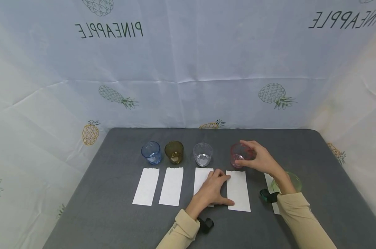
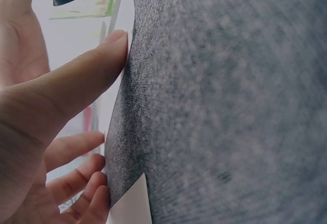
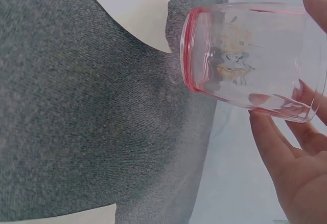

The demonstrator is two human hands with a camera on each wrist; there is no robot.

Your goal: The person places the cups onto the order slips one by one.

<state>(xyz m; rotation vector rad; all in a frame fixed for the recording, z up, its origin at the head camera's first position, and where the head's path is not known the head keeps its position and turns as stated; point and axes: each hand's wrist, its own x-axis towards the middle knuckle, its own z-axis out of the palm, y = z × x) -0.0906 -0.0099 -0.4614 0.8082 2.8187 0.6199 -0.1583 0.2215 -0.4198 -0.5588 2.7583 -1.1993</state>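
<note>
My right hand (image 1: pixel 262 159) holds a clear pink-tinted glass (image 1: pixel 240 153) by its sides near the rim, thumb on one side and fingers on the other. In the right wrist view the glass (image 3: pixel 245 55) shows its thick pink base close to the dark tabletop. My left hand (image 1: pixel 211 189) rests on the table with thumb and forefinger spread apart. Its fingertips touch the left edge of a white paper strip (image 1: pixel 239 192), also seen edge-on in the left wrist view. Another white strip (image 1: pixel 201 174) lies partly hidden under this hand.
A blue glass (image 1: pixel 151 152), a brown glass (image 1: pixel 174 152) and a clear glass (image 1: pixel 203 154) stand along the back. White strips (image 1: pixel 146 186) lie in front of them. A green glass (image 1: pixel 295 181) stands by another strip (image 1: pixel 269 181), partly behind my right forearm.
</note>
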